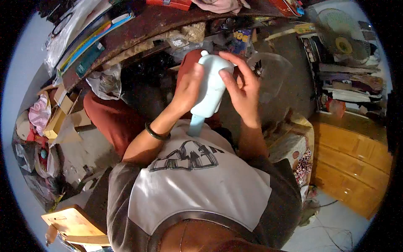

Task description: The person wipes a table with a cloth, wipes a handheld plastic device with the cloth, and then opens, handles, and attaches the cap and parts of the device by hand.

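Note:
A pale blue-white bottle-like object [211, 86] with a small knob at its top lies over my lap, and a light blue strap [195, 125] hangs from its lower end. My left hand [189, 87] presses along its left side, fingers mostly hidden behind it. On the other side my right hand [243, 86] holds the upper right part, with the thumb on its face and the index finger near its top edge. A dark bangle [157, 132] circles my left wrist.
A dark wooden table [138, 29] with books and plastic bags stands ahead. At the right are a green fan [342, 35], stacked items and a wooden drawer cabinet [350, 155]. Cardboard boxes [58, 115] lie at the left, and a wooden chair [75, 224] stands lower left.

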Tool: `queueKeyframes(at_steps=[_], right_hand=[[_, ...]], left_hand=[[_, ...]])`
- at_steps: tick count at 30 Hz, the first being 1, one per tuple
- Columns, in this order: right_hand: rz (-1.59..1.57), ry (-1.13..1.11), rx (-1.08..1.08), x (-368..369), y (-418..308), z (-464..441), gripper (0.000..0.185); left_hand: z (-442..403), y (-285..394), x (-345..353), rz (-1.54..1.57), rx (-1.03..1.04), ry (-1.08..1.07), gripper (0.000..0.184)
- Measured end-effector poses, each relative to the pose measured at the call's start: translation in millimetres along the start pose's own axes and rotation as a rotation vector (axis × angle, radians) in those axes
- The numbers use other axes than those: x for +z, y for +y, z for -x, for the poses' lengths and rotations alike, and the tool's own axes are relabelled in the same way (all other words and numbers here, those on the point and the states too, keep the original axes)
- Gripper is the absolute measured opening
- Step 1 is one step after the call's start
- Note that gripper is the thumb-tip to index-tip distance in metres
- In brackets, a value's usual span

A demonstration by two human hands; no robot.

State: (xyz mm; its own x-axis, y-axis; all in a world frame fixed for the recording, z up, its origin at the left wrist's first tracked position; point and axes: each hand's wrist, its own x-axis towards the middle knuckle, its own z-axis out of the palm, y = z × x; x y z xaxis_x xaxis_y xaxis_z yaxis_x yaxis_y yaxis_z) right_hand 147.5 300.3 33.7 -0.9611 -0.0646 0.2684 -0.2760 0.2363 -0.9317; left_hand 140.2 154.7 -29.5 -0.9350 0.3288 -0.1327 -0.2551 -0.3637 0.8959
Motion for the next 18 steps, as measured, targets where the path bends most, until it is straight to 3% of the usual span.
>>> queueKeyframes(at_steps=[1,6,10,18], right_hand=[[0.052,0.003,-0.057,2.0,-0.7,0.4,0.033],[0.123,-0.02,-0.254,5.9,-8.5,1.6,0.037],[0.185,-0.016,-0.344,7.0,-11.9,2.2,0.04],[0.208,0.067,-0.365,10.3,-6.5,4.1,0.047]], left_hand=[[-1.5,-2.3,-3.6,-0.003,-0.02,-0.039,0.07],[3.7,13.7,3.0,-0.023,0.06,-0.012,0.068],[9.1,25.7,8.1,-0.085,-0.006,0.034,0.07],[4.4,14.0,4.5,0.044,-0.067,-0.002,0.078]])
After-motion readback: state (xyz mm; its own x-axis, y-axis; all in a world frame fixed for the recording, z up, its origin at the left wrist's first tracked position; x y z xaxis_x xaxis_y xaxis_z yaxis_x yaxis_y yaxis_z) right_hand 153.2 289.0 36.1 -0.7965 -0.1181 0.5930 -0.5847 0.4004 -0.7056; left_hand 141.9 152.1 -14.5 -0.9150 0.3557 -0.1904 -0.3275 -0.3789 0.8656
